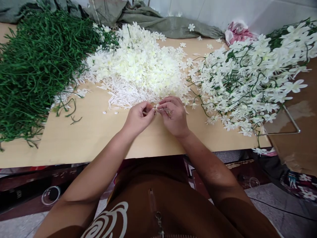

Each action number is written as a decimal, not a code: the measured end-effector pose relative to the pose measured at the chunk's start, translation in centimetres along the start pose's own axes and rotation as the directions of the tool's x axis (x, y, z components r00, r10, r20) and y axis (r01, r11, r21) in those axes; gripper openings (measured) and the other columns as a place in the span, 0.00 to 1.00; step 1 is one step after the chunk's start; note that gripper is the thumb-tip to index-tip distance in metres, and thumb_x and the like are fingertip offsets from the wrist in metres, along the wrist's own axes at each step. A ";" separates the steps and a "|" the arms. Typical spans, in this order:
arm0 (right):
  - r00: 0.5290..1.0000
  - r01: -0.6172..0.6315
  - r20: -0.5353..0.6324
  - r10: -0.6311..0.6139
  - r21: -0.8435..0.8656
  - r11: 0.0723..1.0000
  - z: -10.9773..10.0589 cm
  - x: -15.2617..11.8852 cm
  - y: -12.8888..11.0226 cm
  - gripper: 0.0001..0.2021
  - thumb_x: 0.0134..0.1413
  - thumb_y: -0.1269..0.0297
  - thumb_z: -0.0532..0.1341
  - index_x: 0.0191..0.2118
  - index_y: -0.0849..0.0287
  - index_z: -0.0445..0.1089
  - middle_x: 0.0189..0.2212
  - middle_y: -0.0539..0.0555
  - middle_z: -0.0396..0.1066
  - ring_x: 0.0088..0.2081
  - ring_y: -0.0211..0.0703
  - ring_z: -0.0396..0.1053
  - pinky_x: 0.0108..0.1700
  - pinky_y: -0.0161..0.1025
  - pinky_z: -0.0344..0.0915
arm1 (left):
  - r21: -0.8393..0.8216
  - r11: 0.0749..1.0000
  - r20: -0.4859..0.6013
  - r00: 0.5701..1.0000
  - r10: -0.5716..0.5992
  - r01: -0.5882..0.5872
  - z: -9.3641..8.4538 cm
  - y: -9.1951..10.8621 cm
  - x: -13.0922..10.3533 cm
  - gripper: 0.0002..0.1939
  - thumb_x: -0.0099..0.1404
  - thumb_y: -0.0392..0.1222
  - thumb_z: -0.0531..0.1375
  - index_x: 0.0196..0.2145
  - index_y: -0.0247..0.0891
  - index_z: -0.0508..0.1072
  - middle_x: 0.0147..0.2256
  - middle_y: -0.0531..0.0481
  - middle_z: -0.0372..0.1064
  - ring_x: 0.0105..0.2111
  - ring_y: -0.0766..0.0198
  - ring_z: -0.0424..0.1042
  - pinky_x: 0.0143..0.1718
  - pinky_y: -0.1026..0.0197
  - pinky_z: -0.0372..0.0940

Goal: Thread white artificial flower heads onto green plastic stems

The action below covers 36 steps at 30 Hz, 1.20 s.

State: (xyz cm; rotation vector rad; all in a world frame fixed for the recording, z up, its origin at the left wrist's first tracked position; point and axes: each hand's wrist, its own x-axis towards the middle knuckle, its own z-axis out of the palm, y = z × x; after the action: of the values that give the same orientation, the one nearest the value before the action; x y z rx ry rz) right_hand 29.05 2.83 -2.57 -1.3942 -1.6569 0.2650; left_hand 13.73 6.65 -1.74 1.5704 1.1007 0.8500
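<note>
My left hand (138,117) and my right hand (174,115) meet over the wooden table (94,132), fingertips pinched together on a small white flower piece (156,108). The piece is mostly hidden by my fingers. Just beyond my hands lies a heap of loose white artificial blossoms (138,66), with thin white stamen pieces (128,94) at its near edge.
A big pile of green plastic stems (37,62) fills the left side. Finished white flower sprays on green stems (255,79) lie at the right, over a cardboard box (297,138). Grey cloth (153,19) lies along the back wall. A pink bag (237,31) sits behind.
</note>
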 end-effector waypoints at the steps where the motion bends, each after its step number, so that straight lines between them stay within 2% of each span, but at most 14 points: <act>1: 1.000 -0.019 -0.008 0.019 0.027 0.999 0.0 0.0 0.1 0.04 0.56 0.68 0.62 0.30 0.56 0.70 0.37 0.56 0.74 0.45 0.47 0.69 0.54 0.50 0.65 | -0.044 0.999 0.019 1.000 -0.015 0.016 0.0 0.1 0.0 0.04 0.57 0.38 0.59 0.27 0.37 0.67 0.24 0.53 0.68 0.26 0.69 0.67 0.27 0.65 0.61; 3: 0.997 -0.068 -0.033 0.072 0.112 0.991 0.1 -0.1 0.2 0.04 0.55 0.67 0.64 0.30 0.56 0.71 0.36 0.55 0.74 0.44 0.45 0.70 0.52 0.48 0.66 | -0.148 0.987 0.053 0.997 -0.050 0.057 -0.1 0.5 0.1 0.03 0.56 0.37 0.60 0.30 0.37 0.68 0.26 0.53 0.70 0.27 0.69 0.70 0.28 0.66 0.63; 5: 0.986 -0.144 -0.043 0.159 0.243 0.959 0.2 -0.1 0.5 0.03 0.55 0.66 0.64 0.30 0.57 0.71 0.35 0.53 0.74 0.41 0.42 0.71 0.48 0.44 0.68 | -0.240 0.966 0.059 0.995 -0.082 0.094 -0.1 0.9 0.1 0.06 0.55 0.36 0.60 0.33 0.37 0.68 0.27 0.53 0.71 0.28 0.69 0.72 0.28 0.67 0.64; 8: 0.959 -0.256 0.003 0.283 0.435 0.863 0.5 -0.2 0.9 0.04 0.53 0.63 0.65 0.31 0.57 0.72 0.33 0.51 0.73 0.37 0.38 0.71 0.42 0.39 0.69 | -0.289 0.946 0.067 0.989 -0.135 0.148 0.0 1.3 0.3 0.09 0.53 0.36 0.63 0.34 0.37 0.69 0.26 0.54 0.71 0.25 0.69 0.71 0.26 0.67 0.63; 10: 0.953 -0.273 0.024 0.301 0.496 0.824 0.8 -0.2 1.0 0.06 0.52 0.60 0.66 0.31 0.57 0.71 0.33 0.51 0.73 0.36 0.37 0.71 0.39 0.38 0.69 | -0.293 0.939 0.079 0.983 -0.164 0.180 0.2 1.2 0.4 0.09 0.52 0.37 0.64 0.32 0.36 0.70 0.23 0.55 0.69 0.23 0.70 0.70 0.24 0.68 0.62; 15: 0.960 -0.263 0.043 0.275 0.463 0.846 0.8 -0.3 0.7 0.05 0.51 0.63 0.65 0.31 0.57 0.71 0.31 0.50 0.71 0.35 0.36 0.70 0.39 0.38 0.68 | -0.312 0.935 0.067 0.985 -0.156 0.169 0.4 0.9 0.4 0.10 0.49 0.39 0.66 0.28 0.36 0.70 0.20 0.56 0.69 0.21 0.71 0.67 0.22 0.68 0.59; 19: 0.977 -0.209 0.054 0.205 0.414 0.886 0.3 -0.3 0.4 0.03 0.51 0.66 0.64 0.30 0.58 0.70 0.31 0.50 0.69 0.35 0.37 0.68 0.41 0.39 0.68 | -0.329 0.933 0.107 0.988 -0.114 0.143 0.2 0.8 0.3 0.12 0.47 0.43 0.69 0.27 0.36 0.71 0.22 0.54 0.70 0.24 0.70 0.69 0.27 0.66 0.63; 22: 0.978 -0.204 0.065 0.196 0.437 0.876 -0.2 -0.2 0.4 0.06 0.51 0.61 0.66 0.32 0.57 0.70 0.34 0.51 0.69 0.38 0.38 0.69 0.41 0.39 0.69 | -0.327 0.940 0.116 0.992 -0.059 0.094 0.0 0.7 0.3 0.14 0.48 0.46 0.69 0.27 0.36 0.71 0.22 0.54 0.70 0.23 0.69 0.68 0.28 0.65 0.62; 26: 0.946 -0.309 0.066 0.318 0.484 0.819 -0.9 0.0 0.5 0.20 0.47 0.50 0.69 0.41 0.56 0.69 0.40 0.54 0.70 0.40 0.40 0.69 0.41 0.39 0.71 | -0.224 0.974 0.106 0.994 -0.010 0.034 -0.3 0.3 0.3 0.12 0.54 0.48 0.64 0.27 0.37 0.69 0.22 0.54 0.67 0.23 0.70 0.63 0.26 0.65 0.58; 28: 0.942 -0.332 0.128 0.310 0.489 0.807 -1.1 0.1 0.3 0.24 0.45 0.46 0.68 0.43 0.56 0.69 0.40 0.54 0.70 0.40 0.39 0.69 0.41 0.39 0.70 | -0.138 0.990 0.131 0.991 0.034 -0.016 -0.4 0.1 0.3 0.11 0.57 0.47 0.62 0.27 0.37 0.69 0.23 0.54 0.64 0.23 0.70 0.61 0.27 0.64 0.56; 32: 0.935 -0.323 0.292 0.200 0.472 0.820 -1.1 0.3 -0.4 0.21 0.46 0.46 0.68 0.39 0.57 0.70 0.33 0.51 0.69 0.34 0.36 0.66 0.37 0.38 0.67 | -0.031 0.993 0.195 0.974 0.114 -0.110 -0.5 0.2 0.1 0.12 0.59 0.46 0.58 0.24 0.37 0.64 0.23 0.55 0.58 0.25 0.69 0.57 0.28 0.63 0.54; 36: 0.893 -0.438 0.364 0.266 0.561 0.702 -1.0 0.2 -0.5 0.22 0.41 0.46 0.70 0.33 0.57 0.68 0.27 0.47 0.66 0.30 0.34 0.64 0.34 0.37 0.64 | -0.040 0.998 0.266 0.962 0.066 -0.058 -0.6 0.4 0.1 0.15 0.60 0.50 0.57 0.23 0.38 0.61 0.21 0.56 0.54 0.24 0.69 0.54 0.27 0.62 0.51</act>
State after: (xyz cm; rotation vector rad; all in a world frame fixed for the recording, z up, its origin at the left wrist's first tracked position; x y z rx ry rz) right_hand 29.44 2.47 -1.61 -1.1578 -1.2789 1.1722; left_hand 13.34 6.85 -1.18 1.6447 0.8438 0.6692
